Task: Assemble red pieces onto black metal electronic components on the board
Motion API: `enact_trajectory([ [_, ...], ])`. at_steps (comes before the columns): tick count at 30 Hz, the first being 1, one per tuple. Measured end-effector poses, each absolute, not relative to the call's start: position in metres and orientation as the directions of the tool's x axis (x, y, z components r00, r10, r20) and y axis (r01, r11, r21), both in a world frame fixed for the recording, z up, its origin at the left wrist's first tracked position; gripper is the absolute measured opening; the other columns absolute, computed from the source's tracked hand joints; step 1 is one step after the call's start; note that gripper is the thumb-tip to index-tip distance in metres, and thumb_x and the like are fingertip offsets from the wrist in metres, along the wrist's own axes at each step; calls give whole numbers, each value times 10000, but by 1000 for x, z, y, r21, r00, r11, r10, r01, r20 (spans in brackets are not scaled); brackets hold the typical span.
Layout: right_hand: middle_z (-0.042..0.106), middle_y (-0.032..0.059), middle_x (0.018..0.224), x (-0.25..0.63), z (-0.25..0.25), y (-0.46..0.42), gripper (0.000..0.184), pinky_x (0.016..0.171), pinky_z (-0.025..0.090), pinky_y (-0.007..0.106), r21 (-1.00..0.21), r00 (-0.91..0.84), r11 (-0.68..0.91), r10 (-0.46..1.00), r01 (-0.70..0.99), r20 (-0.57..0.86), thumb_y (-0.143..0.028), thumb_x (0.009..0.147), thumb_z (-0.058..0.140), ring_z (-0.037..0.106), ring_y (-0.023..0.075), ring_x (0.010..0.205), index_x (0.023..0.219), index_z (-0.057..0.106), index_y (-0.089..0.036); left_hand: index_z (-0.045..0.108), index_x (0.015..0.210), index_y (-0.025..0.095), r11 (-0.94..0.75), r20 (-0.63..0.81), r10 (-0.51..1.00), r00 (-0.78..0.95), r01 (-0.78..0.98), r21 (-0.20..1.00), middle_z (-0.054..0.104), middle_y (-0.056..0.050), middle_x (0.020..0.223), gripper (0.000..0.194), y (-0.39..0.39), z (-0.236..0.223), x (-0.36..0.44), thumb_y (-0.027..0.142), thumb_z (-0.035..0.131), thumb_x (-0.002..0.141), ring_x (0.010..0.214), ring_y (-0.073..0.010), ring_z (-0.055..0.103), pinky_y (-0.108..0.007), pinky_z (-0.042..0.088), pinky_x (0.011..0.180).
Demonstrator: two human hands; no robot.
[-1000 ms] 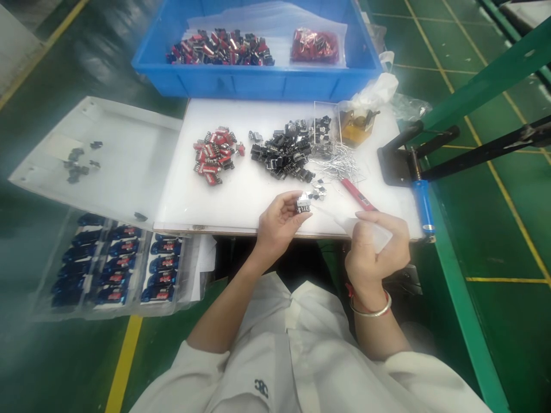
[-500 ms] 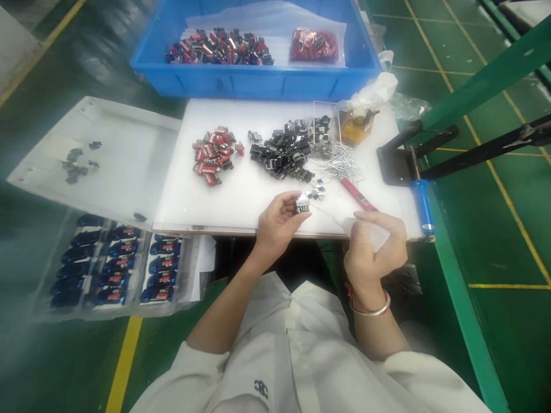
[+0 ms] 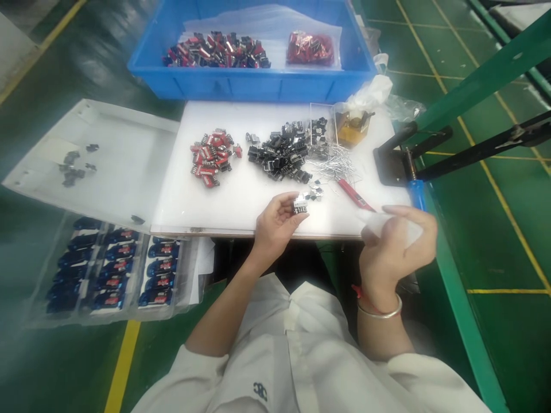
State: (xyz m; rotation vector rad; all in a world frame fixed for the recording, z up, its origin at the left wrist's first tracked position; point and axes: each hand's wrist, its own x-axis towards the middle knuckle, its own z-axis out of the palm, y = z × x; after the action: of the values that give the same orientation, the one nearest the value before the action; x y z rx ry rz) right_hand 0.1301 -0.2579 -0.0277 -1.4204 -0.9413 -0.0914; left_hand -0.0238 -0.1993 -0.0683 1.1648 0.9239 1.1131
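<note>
While left hand (image 3: 275, 225) grips small black-and-metal part (image 3: 300, 205) in curled fingers above front edge of white work board (image 3: 241, 209), right hand (image 3: 398, 252) clasps translucent plastic piece (image 3: 385, 226) over board's right front corner. Red-handled tool (image 3: 355, 195) lies just ahead of right hand. Red-and-black parts (image 3: 210, 165), black parts (image 3: 279, 152), silver pins (image 3: 333, 167) crowd board's middle; bare strip along front left. Blue crate (image 3: 249, 89) past back edge holds mixed parts (image 3: 215, 51), red bag (image 3: 310, 49). Clear tray (image 3: 90, 172) at left holds few dark parts (image 3: 71, 169). Lever press (image 3: 394, 163) at right.
</note>
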Motion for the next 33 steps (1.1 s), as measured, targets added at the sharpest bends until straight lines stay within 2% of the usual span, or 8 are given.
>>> enact_trajectory([
  [2,484,-39,586,142,-26,-252,268,370,301,268,-884,734,249,493,396,467,-465,895,599,433,118,419,884,655,-203,657,1170,206,27,10,976,216,-166,986,714,-68,1067,431,-198,-68,-24,311,778,770,983,-176,686,-303,567,904],
  [5,526,-47,595,168,-29,-244,339,450,407,273,-940,740,238,580,246,341,-537,834,644,492,119,461,870,626,-200,654,1150,204,14,16,982,189,-154,988,716,-62,1040,426,-197,-66,-24,292,779,753,969,-169,691,-298,572,898],
  [8,659,-9,745,194,-35,-238,354,641,525,319,-967,726,60,649,248,227,-500,741,745,631,159,666,877,606,-205,665,1091,200,-2,23,986,166,-125,992,717,-50,982,378,-195,-64,-24,302,777,745,925,-164,699,-302,580,876],
  [12,717,41,929,213,-43,-229,342,796,547,397,-962,692,-53,705,268,154,-456,706,745,674,218,876,891,580,-220,674,1020,190,-15,30,985,168,-90,996,712,-41,925,335,-193,-64,-26,333,781,736,876,-161,704,-308,589,853],
  [16,696,44,911,220,-50,-221,285,798,524,409,-934,667,-120,731,335,146,-443,705,664,644,231,861,867,558,-233,676,1004,188,-9,22,983,180,-73,997,706,-36,897,345,-192,-62,-27,337,795,717,855,-156,703,-300,593,832],
  [26,594,25,753,228,-60,-209,200,726,430,386,-737,605,-330,785,590,132,-420,752,554,543,225,736,749,451,-248,683,961,182,38,-24,987,157,-83,996,671,-21,839,354,-189,-55,-26,337,810,669,810,-136,665,-275,573,793],
  [29,629,41,836,230,-59,-214,237,738,455,381,-778,603,-278,782,564,158,-427,739,610,563,225,786,837,513,-235,684,959,181,63,-51,986,159,-71,995,663,-19,837,362,-188,-55,-27,351,817,668,806,-131,653,-274,566,794],
  [33,664,69,1003,224,-51,-237,366,769,504,377,-826,707,-206,646,525,288,-368,745,655,612,211,853,1058,557,-206,683,959,181,102,-91,982,163,-64,993,674,-27,852,369,-186,-54,-29,354,823,665,822,-137,658,-289,566,816],
])
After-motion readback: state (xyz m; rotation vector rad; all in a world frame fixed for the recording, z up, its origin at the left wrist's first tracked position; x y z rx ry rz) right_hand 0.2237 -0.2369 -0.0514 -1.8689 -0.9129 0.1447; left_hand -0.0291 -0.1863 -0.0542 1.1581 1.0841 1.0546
